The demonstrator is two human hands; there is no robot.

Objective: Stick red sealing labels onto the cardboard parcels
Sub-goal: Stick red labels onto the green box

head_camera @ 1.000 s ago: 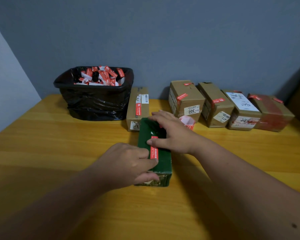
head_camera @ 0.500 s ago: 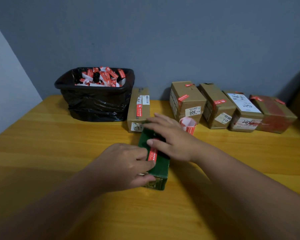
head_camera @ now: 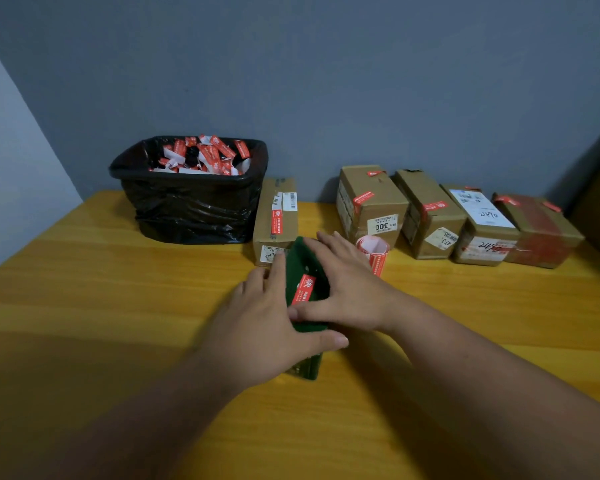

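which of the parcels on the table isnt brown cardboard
The dark green box held between both hands at the table's middle, with a red sealing label on top. The five others along the wall, like the brown cardboard parcel marked 300, are brown.

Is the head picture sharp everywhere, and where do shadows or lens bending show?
Head view: the brown parcels and black bin look fairly sharp; the left hand is slightly motion-blurred; dim, soft light leaves dark shadow under both forearms on the yellow table; the wide lens bows the table's far edge.
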